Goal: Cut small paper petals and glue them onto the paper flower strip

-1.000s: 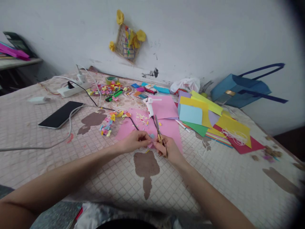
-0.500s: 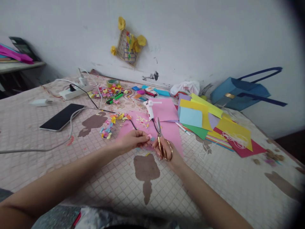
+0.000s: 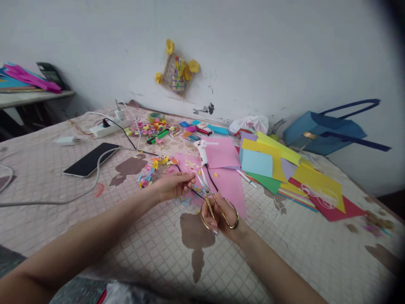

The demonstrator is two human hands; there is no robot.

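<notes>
My left hand (image 3: 177, 186) is closed in a pinch over the pink sheet (image 3: 232, 185). A small piece of pink paper sits at its fingertips, hard to tell apart from the sheet behind. My right hand (image 3: 226, 217) grips gold-handled scissors (image 3: 207, 192), its fingers through the loops. The blades stand apart and point up and away, close to the left fingertips. Just beyond them lies a white hot glue gun (image 3: 201, 152), its black cord running beneath the hands. Small coloured paper cutouts (image 3: 147, 177) are heaped left of the sheet.
A dark phone or tablet (image 3: 91, 159) and a white power strip (image 3: 106, 130) with cables lie left. Coloured papers (image 3: 256, 162) and white string (image 3: 319, 196) spread right. A blue bag (image 3: 322, 133) stands by the wall. Markers, tape and more cutouts line the back.
The scissors have swung from nearly closed to open, and their handles have spread. My left hand has shifted slightly left. The whole view has tilted up a little.
</notes>
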